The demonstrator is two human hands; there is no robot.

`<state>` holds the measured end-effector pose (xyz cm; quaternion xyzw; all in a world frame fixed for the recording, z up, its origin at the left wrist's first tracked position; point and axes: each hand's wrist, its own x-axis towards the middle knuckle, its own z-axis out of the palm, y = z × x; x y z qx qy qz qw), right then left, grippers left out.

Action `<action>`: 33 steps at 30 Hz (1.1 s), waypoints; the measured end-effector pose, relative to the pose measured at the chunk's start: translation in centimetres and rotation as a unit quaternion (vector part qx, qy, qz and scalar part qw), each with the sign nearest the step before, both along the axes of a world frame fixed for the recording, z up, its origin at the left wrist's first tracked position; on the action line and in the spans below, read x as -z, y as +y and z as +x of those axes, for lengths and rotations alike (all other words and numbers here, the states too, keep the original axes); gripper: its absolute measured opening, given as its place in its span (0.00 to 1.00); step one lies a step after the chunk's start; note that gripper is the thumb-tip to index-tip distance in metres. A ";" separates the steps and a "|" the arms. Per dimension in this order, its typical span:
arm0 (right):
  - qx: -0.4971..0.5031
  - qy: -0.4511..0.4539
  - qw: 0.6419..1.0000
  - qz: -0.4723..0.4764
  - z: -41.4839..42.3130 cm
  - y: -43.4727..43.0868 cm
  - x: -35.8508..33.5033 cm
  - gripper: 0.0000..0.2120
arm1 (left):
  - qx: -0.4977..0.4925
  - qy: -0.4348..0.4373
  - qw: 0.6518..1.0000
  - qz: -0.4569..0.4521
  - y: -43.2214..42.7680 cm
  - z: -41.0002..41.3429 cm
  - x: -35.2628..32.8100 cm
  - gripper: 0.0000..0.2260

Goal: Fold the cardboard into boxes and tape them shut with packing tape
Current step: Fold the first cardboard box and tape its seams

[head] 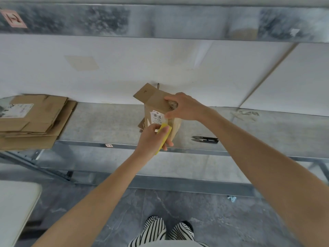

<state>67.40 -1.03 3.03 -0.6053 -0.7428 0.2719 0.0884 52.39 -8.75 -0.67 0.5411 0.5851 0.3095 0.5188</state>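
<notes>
A small brown cardboard box [156,104] with a white barcode label stands upright on the metal shelf [99,122], one top flap sticking up at the back left. My right hand [183,106] grips the box's top right edge, thumb on the front face and fingers over the top. My left hand [153,138] holds a yellow tape roll [164,135] against the lower front of the box. The roll is seen edge-on and partly hidden by my fingers.
A stack of flattened cardboard sheets [33,120] lies at the shelf's left end. Black thread snips [204,139] lie on the shelf right of the box. A white wall stands behind; another shelf beam [160,22] runs overhead. A white table edge [16,207] is at lower left.
</notes>
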 end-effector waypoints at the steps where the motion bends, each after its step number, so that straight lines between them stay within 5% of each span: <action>1: -0.009 0.001 1.000 0.009 -0.1 0.0 0.0 0.28 | 0.002 -0.005 1.000 -0.006 -0.2 0.1 0.2 0.09; 11: -0.043 -0.034 0.998 0.000 0.8 2.5 -1.0 0.35 | 0.004 -0.091 0.996 0.007 0.6 2.7 0.4 0.11; 18: -0.033 0.023 0.999 -0.037 2.2 2.7 -0.7 0.35 | 0.048 -0.021 0.999 -0.003 1.2 3.3 2.3 0.16; 28: -0.012 -0.015 1.000 -0.006 3.1 2.0 -0.6 0.34 | -0.014 -0.056 0.998 -0.033 2.1 4.4 3.0 0.07; 33: 0.063 0.072 0.995 0.027 5.8 0.0 1.3 0.38 | -0.060 -0.085 0.993 -0.046 2.5 4.6 3.1 0.06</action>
